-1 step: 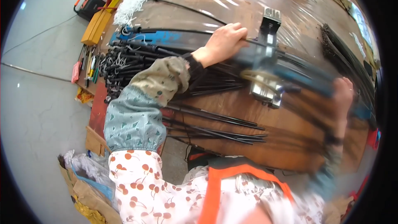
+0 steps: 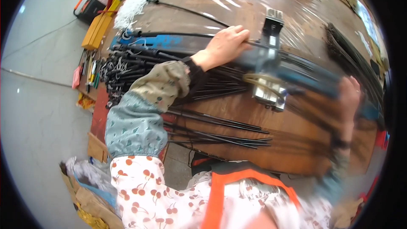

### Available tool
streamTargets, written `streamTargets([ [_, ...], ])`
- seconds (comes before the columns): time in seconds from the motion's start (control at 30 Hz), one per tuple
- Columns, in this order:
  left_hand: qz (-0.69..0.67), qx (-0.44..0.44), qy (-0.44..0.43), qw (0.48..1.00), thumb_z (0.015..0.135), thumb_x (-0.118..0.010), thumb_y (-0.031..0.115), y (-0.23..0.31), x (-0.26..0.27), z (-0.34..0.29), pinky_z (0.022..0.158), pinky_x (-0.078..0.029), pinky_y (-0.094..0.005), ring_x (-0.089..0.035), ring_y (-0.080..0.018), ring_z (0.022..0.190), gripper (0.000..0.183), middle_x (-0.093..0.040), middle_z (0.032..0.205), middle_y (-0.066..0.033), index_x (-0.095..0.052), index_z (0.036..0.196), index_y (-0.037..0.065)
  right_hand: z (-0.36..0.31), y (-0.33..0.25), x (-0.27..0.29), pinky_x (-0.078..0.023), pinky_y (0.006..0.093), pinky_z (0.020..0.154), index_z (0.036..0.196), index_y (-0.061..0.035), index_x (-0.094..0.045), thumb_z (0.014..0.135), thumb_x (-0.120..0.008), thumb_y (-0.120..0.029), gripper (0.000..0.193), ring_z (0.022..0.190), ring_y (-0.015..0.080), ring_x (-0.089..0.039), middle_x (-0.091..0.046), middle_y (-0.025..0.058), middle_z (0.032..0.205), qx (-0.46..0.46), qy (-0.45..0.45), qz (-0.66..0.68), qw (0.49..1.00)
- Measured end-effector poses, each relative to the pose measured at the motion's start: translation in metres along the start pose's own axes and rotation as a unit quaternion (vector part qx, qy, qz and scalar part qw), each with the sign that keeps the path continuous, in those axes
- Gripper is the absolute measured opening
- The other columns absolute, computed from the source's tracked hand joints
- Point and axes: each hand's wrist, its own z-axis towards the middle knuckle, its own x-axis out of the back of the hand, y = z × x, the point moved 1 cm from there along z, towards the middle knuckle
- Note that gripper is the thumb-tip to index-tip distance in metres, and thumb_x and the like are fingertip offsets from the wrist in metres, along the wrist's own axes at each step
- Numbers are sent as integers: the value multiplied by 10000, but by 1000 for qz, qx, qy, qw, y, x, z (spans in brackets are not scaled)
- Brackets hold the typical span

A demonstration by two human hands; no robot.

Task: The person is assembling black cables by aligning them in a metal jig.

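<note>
My left hand (image 2: 225,46) has its fingers curled over a long thin black cable (image 2: 174,34), whose thicker end lies to the left. The cable runs past the hand toward a metal clamping fixture (image 2: 271,38) that stands on a blue bar (image 2: 163,40). Beyond the fixture, at the right end of the bar, is my right hand (image 2: 349,95). Motion smears its fingers, so whether it holds anything is unclear. A second, silvery block (image 2: 268,93) with a pale hose loop sits nearer to me. Another black cable (image 2: 190,10) slants from the far left toward my left hand.
Many black cables with thick ends (image 2: 121,72) are heaped left of my forearm. Loose black rods (image 2: 229,123) lie at the table's near side, and a dark bundle (image 2: 352,68) at the right. White strips (image 2: 133,7) and a yellow box (image 2: 96,32) line the far left edge.
The whole view has shifted very slightly to the left. Both hands keep nearly the same places relative to the fixture.
</note>
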Motion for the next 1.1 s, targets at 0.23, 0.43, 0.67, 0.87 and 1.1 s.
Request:
streamTargets([
  [0.23, 83, 89, -120, 985, 959, -568, 211, 7, -1, 4, 662, -509, -506, -663, -395, 796, 143, -671, 808, -193, -582, 927, 72, -10, -100, 24, -443, 409, 976, 1140, -83, -696, 878, -666, -50, 266, 1144, 290, -600, -705, 75, 1111, 56, 55, 61, 995],
  [0.43, 94, 89, -126, 984, 972, -556, 228, 12, 0, 10, 670, -495, -504, -644, -407, 803, 153, -667, 824, -168, -564, 929, 81, -11, -132, 19, -409, 386, 877, 1116, -63, -686, 836, -719, -120, 288, 1015, 264, -628, -709, 58, 1003, 43, 24, 142, 989],
  [0.67, 93, 92, -119, 984, 955, -573, 192, 15, 4, 6, 657, -485, -495, -628, -410, 793, 145, -651, 801, -168, -541, 897, 64, 7, -162, -7, -441, 418, 789, 1079, -15, -648, 830, -661, -29, 249, 909, 317, -623, -656, 123, 909, 28, -1, 279, 960],
  [0.87, 132, -1, -40, 990, 937, -592, 143, 3, -10, 0, 652, -482, -468, -638, -366, 748, 129, -647, 774, -134, -539, 850, 64, 7, -170, -16, -501, 409, 741, 1038, 7, -625, 841, -637, 27, 199, 841, 370, -612, -635, 179, 918, -33, -57, 436, 898],
  [1.1, 258, -164, 21, 952, 899, -640, 205, -46, 22, -2, 648, -486, -352, -615, -201, 757, 104, -584, 808, -16, -571, 916, 128, -21, -183, -24, -500, 420, 734, 917, -49, -599, 758, -770, -154, 256, 844, 339, -586, -598, 136, 859, 44, -113, 239, 963],
])
